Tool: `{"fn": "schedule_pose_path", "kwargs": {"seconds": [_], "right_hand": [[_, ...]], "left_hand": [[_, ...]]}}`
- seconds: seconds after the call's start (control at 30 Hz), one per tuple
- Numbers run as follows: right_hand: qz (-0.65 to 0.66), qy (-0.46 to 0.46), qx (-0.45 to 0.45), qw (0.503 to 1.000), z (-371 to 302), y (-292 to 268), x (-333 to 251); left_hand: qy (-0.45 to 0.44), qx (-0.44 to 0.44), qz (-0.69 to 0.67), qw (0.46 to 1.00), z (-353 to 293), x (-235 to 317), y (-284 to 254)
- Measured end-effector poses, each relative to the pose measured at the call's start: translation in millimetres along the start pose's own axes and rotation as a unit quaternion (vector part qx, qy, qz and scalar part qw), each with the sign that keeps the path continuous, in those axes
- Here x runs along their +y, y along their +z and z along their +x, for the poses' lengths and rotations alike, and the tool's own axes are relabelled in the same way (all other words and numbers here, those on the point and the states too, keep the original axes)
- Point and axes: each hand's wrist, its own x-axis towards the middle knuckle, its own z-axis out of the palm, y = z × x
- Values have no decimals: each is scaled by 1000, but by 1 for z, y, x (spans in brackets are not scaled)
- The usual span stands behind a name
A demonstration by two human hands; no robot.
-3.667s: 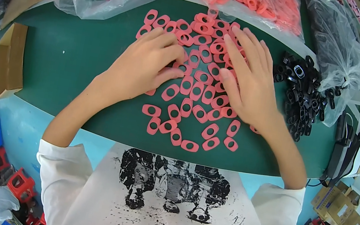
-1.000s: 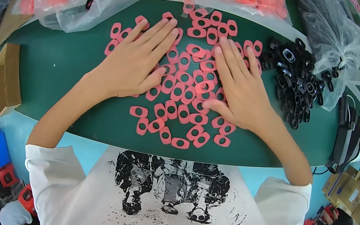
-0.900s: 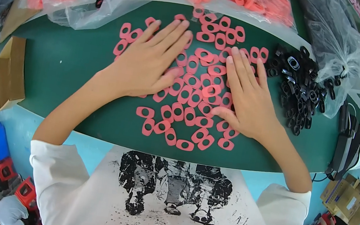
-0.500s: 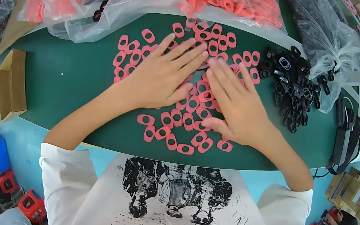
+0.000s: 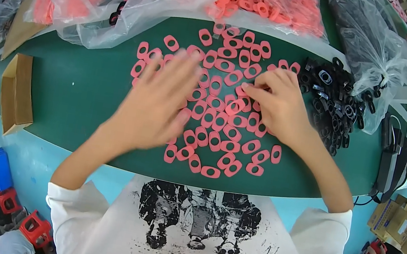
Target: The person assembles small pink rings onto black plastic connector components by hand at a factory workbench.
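Note:
Many small pink oval-holed plastic pieces (image 5: 213, 144) lie spread flat over the green table, mostly in a single loose layer, with some overlapping. My left hand (image 5: 156, 100), smeared by motion, is over the left part of the spread with its fingers stretched out; it covers some pieces. On the right side of the spread, my right hand (image 5: 284, 108) has its fingers curled in. Its thumb tip touches or hovers by a pink piece (image 5: 241, 90). Whatever lies between those fingertips is hidden. A heap of black oval rings (image 5: 334, 101) sits just right of my right hand.
Clear plastic bags of pink pieces (image 5: 274, 6) line the table's far side. Behind the black heap stands a tied clear bag (image 5: 373, 59). An open cardboard box (image 5: 17, 94) is at the left edge, and a black device (image 5: 388, 154) at the right edge.
My hands have moved apart from the middle of the spread. The left lifted or slid left, blurred; the right's fingers went from flat to curled. Pink pieces at the centre are uncovered and shifted.

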Motion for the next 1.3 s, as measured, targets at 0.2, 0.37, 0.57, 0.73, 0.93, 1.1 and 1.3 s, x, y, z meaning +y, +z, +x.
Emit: {"fn": "schedule_pose_path", "kwargs": {"seconds": [0.2, 0.37, 0.57, 0.73, 0.93, 1.1, 1.3], "right_hand": [[-3, 17, 18, 1000, 11, 5, -1], [34, 44, 59, 997, 0, -1, -1], [18, 24, 39, 999, -23, -13, -20], [11, 24, 70, 997, -20, -2, -14], [20, 36, 75, 996, -29, 3, -15], [30, 21, 56, 998, -21, -1, -9], [39, 5, 64, 997, -15, 2, -6]], "left_hand": [[121, -45, -69, 989, 28, 32, 30], [102, -38, -55, 993, 21, 20, 29], [80, -52, -61, 994, 14, 19, 26], [147, -53, -75, 985, 40, 27, 35], [111, -79, -66, 988, 28, 15, 28], [102, -80, -67, 989, 21, 12, 24], [123, -41, -65, 989, 38, 9, 32]]}}
